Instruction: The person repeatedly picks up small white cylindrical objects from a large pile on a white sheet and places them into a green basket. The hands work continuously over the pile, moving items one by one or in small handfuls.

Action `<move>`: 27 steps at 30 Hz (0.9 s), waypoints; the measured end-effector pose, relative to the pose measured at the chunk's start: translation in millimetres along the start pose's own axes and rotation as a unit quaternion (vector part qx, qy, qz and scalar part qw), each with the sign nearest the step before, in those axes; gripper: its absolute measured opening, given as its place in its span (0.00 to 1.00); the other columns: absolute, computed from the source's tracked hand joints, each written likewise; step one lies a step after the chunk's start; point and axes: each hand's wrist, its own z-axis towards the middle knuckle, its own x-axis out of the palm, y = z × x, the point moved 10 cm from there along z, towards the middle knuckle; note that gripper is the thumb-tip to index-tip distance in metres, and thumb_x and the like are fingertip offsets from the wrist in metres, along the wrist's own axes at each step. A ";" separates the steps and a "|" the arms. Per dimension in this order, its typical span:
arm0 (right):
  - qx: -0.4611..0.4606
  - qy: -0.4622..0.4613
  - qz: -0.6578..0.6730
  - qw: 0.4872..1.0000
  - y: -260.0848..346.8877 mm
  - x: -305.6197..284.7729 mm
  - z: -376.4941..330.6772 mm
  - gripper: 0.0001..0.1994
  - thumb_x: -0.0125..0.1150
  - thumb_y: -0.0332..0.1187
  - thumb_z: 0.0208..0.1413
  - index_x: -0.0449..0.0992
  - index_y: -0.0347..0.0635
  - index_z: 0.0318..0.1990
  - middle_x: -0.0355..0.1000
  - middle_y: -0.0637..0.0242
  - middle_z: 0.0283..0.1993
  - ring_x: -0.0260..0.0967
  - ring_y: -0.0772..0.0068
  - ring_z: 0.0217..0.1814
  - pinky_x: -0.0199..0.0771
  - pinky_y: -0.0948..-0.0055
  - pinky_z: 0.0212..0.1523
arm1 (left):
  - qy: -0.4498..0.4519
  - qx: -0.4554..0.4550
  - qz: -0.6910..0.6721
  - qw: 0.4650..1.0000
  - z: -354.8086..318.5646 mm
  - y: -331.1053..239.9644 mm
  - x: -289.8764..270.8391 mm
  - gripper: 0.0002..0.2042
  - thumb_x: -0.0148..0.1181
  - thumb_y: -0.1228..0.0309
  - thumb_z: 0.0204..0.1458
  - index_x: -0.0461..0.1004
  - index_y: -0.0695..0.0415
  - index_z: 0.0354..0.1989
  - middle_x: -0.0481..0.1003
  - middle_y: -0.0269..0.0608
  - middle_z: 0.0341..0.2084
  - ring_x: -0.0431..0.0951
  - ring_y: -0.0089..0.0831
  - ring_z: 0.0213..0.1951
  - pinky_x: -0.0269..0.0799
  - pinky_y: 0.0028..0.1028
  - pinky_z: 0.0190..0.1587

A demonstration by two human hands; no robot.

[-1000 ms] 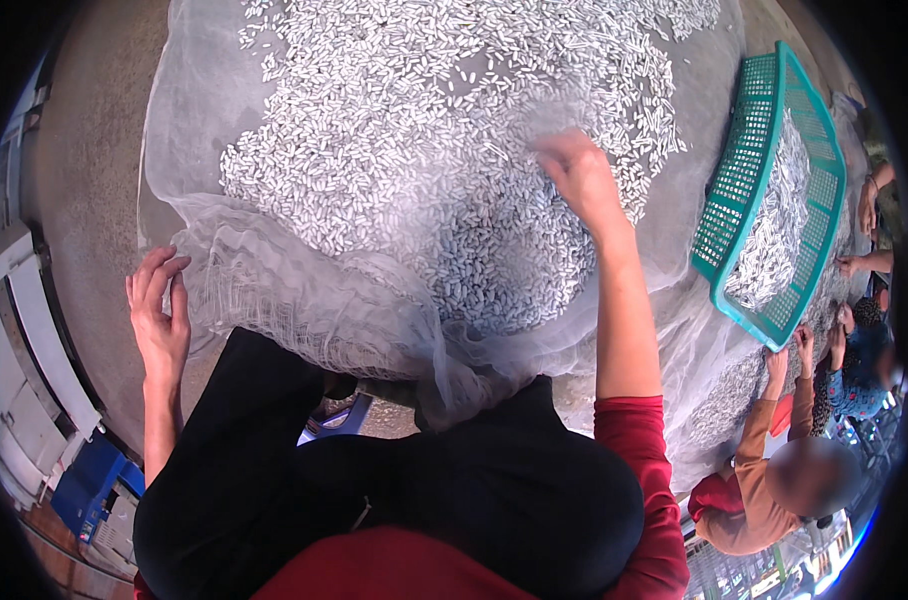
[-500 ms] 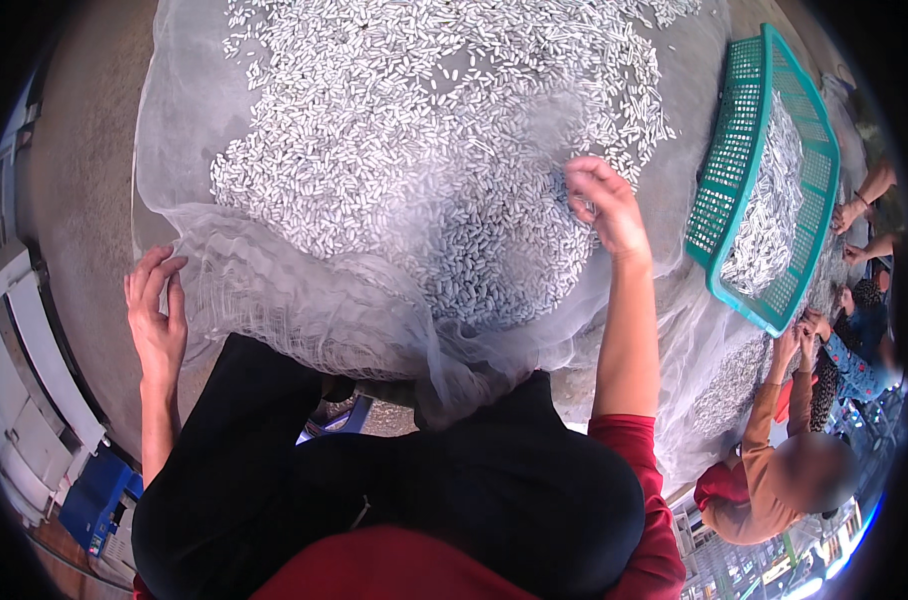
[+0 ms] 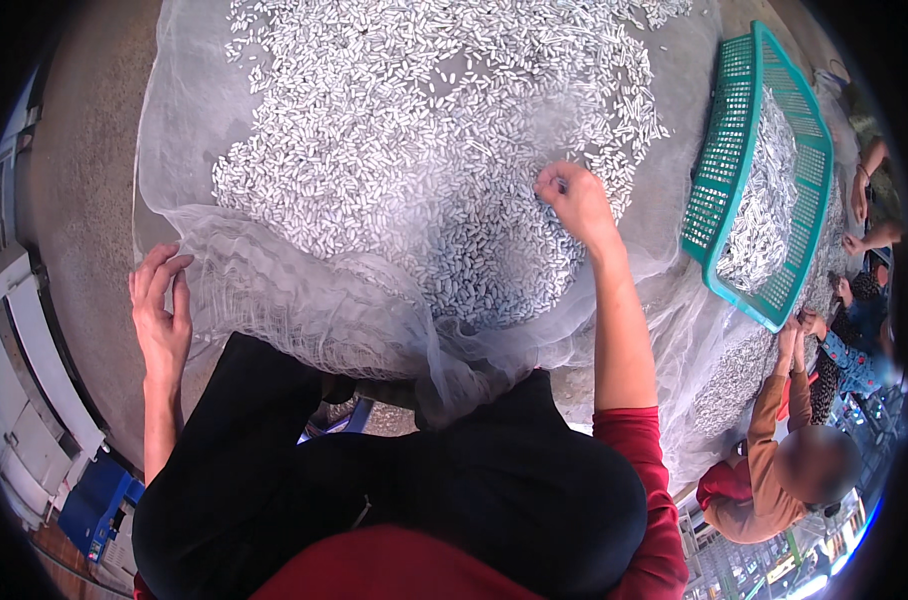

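Many small silvery-white capsule-shaped pieces (image 3: 344,130) lie spread over a sheet of sheer white netting (image 3: 189,120). A denser, greyer patch of them (image 3: 494,260) lies nearest me. Over the right part of this spread is my right hand (image 3: 579,207), its fingers curled together at the tips; what they hold, if anything, is too small to make out. My left hand (image 3: 162,310) is beside the gathered left edge of the netting, above my left knee. Its fingers are loosely bent and apart, with nothing seen in them.
A green plastic basket (image 3: 739,190) holding long silvery pieces (image 3: 764,215) stands at the right. Beyond it, other people's hands (image 3: 794,340) work over more small pieces (image 3: 734,385). White panels (image 3: 49,350) and a blue box (image 3: 94,505) are at the far left.
My right hand has shifted left over the pieces, and its fingers have drawn together. My left hand has barely moved. The view has shifted slightly.
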 end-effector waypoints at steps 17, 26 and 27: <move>-0.048 -0.061 -0.097 0.992 53.7 37.8 43.8 0.08 0.65 0.38 0.48 0.79 0.49 0.33 0.77 0.55 0.31 0.75 0.50 0.35 0.74 0.59 0.37 | 0.053 0.183 0.061 0.980 78.2 -62.6 36.1 0.12 0.56 0.79 0.48 0.75 0.52 0.42 0.70 0.37 0.51 0.66 0.39 0.59 0.47 0.56 0.63; 0.060 -0.164 0.262 0.949 19.6 -82.1 -5.9 0.06 0.65 0.34 0.53 0.79 0.43 0.33 0.66 0.79 0.22 0.55 0.90 0.19 0.51 0.85 0.19 | 0.096 0.316 0.139 0.934 146.7 -131.0 89.5 0.11 0.59 0.74 0.47 0.74 0.53 0.41 0.69 0.35 0.49 0.63 0.33 0.60 0.47 0.62 0.63; 0.058 -0.239 0.253 0.936 9.0 -121.2 -23.2 0.05 0.64 0.34 0.53 0.78 0.43 0.34 0.66 0.79 0.22 0.55 0.90 0.19 0.50 0.85 0.19 | 0.102 0.332 0.159 0.924 151.5 -142.9 100.5 0.11 0.59 0.74 0.47 0.73 0.53 0.41 0.69 0.35 0.49 0.63 0.33 0.59 0.47 0.62 0.63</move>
